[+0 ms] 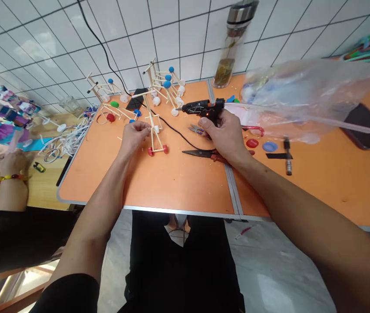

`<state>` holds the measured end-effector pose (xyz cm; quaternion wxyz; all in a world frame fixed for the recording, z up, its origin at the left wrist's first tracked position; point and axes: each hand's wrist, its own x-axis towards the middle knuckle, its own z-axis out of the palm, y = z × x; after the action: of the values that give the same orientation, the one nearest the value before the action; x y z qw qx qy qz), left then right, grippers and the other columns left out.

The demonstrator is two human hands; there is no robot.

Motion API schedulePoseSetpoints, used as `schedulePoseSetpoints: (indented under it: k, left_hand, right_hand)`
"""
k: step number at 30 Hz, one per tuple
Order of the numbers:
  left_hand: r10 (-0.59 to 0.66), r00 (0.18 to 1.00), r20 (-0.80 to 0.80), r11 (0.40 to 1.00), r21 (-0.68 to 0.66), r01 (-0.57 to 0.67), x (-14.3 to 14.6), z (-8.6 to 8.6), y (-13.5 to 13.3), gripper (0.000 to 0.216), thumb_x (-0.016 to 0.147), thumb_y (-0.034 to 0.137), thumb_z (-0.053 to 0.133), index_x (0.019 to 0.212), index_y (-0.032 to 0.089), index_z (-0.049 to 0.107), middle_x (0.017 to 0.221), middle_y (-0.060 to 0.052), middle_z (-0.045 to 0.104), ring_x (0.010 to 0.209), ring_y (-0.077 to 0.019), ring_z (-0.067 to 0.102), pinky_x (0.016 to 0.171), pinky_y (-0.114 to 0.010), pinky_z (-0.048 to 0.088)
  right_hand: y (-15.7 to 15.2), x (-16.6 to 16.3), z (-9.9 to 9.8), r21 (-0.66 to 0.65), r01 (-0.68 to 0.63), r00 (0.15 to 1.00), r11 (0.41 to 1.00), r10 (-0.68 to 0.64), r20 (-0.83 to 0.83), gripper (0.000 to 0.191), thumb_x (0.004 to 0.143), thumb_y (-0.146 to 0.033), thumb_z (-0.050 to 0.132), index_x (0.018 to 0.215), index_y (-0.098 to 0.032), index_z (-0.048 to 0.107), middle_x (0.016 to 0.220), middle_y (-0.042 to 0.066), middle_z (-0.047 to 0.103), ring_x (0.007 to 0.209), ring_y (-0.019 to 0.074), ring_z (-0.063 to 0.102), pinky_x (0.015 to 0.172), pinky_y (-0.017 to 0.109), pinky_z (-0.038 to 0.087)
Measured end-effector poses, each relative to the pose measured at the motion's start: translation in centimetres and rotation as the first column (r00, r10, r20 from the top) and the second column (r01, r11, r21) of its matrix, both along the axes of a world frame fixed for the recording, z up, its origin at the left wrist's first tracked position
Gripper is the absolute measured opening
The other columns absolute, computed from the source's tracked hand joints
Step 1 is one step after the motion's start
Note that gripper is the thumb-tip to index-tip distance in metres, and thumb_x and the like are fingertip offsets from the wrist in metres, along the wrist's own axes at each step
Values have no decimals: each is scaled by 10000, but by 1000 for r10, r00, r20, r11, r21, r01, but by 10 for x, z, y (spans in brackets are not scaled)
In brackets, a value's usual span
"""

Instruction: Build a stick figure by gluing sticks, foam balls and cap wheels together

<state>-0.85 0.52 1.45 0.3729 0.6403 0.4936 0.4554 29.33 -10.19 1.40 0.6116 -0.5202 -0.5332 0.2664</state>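
Head camera view shows both bare hands above an orange table with a smooth top and grey metal edging (178, 210). The left hand (135, 134) has its thumb and finger together, pinched on a slim frame of pale wooden sticks (156, 129), which is at the middle of the near table half. I think this light grip serves to steady the frame, because such thin sticks could easily tip. Two small, red, round wheels (165, 149) sit at its near end.

The right hand (224, 132) is closed around the handle of a black plastic glue gun (201, 107). Its nozzle points toward the left, apart from the pinched frame, probably to hold the hot tip away from the fingers. A thin black flexible cord (175, 128) curves over the table, loose enough, it seems, to let the tool move.

Dark metal pliers with red handles (201, 153) lie partly under the right hand, perhaps to be near. Behind stand similar stick frames with round blue caps (167, 84). At right, a crinkled transparent plastic bag (285, 93) spreads softly, beside a flat red disc (252, 143) and a flat blue disc (269, 146).
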Motion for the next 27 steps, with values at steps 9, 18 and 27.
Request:
schedulePoseSetpoints:
  k: [9,18,27]
  left_hand:
    - [2,999,36,997,-72,1,7,3,-2,131,800,66,748,740,179,770,624,15,691,548,-105,552,563,-254,404]
    - [24,998,62,995,-98,-18,7,-2,3,243,885,40,727,690,187,734,599,21,659,586,-121,546,606,-260,395]
    - [12,998,58,997,-79,-7,7,-7,5,246,888,68,730,679,198,722,611,13,665,608,-132,542,598,-258,372]
  right_hand:
    - [6,9,-9,32,87,981,996,-92,172,502,964,-727,863,1100,-247,811,1001,78,811,1007,330,804,979,565,716]
    - [11,4,6,66,130,955,989,-142,260,365,969,-606,837,977,-245,776,816,30,712,762,251,707,806,518,695]
    - [28,-2,17,22,91,975,996,-94,203,480,934,-723,836,985,-261,717,788,25,692,661,224,682,649,415,594]
